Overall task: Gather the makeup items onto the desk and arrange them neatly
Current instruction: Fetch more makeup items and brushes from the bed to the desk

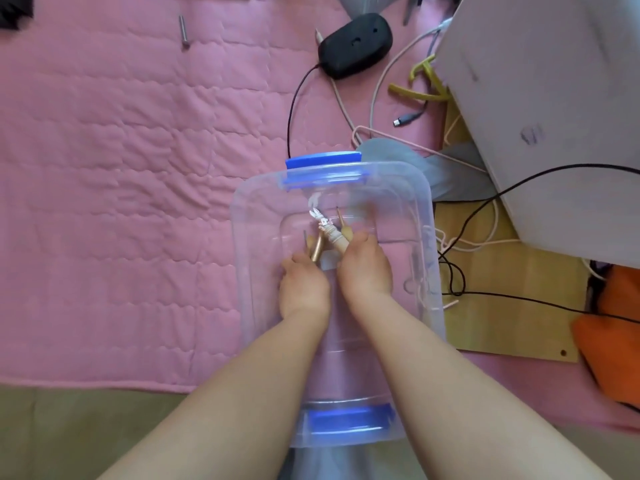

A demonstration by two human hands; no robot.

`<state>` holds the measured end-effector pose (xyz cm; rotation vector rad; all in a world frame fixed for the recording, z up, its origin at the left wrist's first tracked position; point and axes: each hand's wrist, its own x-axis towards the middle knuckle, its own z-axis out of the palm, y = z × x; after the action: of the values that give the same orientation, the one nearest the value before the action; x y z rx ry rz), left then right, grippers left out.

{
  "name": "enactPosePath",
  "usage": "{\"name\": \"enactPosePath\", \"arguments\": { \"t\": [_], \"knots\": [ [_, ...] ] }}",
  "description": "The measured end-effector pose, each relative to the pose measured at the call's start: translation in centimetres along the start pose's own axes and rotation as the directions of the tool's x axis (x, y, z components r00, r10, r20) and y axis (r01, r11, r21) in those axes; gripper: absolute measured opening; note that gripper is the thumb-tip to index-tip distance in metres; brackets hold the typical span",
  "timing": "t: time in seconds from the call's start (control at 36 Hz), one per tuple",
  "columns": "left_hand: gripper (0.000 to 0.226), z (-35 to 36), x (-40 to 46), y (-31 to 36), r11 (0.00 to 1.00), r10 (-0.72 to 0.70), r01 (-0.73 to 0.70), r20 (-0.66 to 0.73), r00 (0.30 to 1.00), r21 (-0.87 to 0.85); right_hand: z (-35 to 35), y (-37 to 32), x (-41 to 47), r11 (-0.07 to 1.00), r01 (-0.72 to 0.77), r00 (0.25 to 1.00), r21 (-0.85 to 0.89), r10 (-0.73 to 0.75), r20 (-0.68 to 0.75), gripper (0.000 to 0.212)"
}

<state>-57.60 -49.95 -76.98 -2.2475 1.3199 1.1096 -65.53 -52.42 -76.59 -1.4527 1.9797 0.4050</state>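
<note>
Right hand [363, 268], fingers curled around a beige stick wrapped in white cord [334, 237]. Left hand [303, 284], closed on a gold tube [317, 251]. Both reach into a clear plastic bin [249, 237] with blue latches [323, 160], holding slim makeup pencils [343, 225]. Bin rests on a pink quilted mat [121, 168].

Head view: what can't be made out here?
- Fingertips of the left hand and right hand: curled down out of sight.
- Slim items in the clear bin: blurred, part covered by hands.
- Orange object: cut by the right edge.
- Grey stick on the pink quilt: too small.
</note>
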Motion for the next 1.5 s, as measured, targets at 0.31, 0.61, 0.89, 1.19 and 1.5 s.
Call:
{"name": "enactPosePath", "arguments": {
  "t": [0.31,0.61,0.89,1.19,1.5],
  "knots": [
    [0.030,-3.1,-1.3,0.8,0.932,-0.073,0.124,0.158,0.985,-0.339,-3.3,-0.2,-3.2,0.900,-0.242,0.948,0.363,0.140,0.285,0.032],
    [0.035,-10.2,-7.4,0.8,0.698,-0.129,0.313,0.316,0.940,-0.644,-9.4,-3.1,-10.5,0.759,-0.250,0.961,0.602,0.116,0.252,0.034],
    [0.033,-19.8,-17.0,-2.3,0.696,-0.032,0.080,0.081,0.996,-0.714,-17.0,-5.9,-18.8,0.713,-0.146,0.987,0.686,0.055,0.153,0.025],
    [0.023,-27.3,-27.8,-11.9,0.809,-0.141,-0.093,-0.346,0.928,-0.581,-22.0,-13.7,-29.2,0.890,0.334,0.937,0.310,-0.349,-0.006,0.034],
    [0.023,-29.9,-35.8,-26.1,0.773,-0.340,-0.073,-0.509,0.791,-0.631,-19.1,-22.8,-40.4,0.744,0.668,0.742,-0.003,-0.668,-0.057,0.025]
  ]
}}
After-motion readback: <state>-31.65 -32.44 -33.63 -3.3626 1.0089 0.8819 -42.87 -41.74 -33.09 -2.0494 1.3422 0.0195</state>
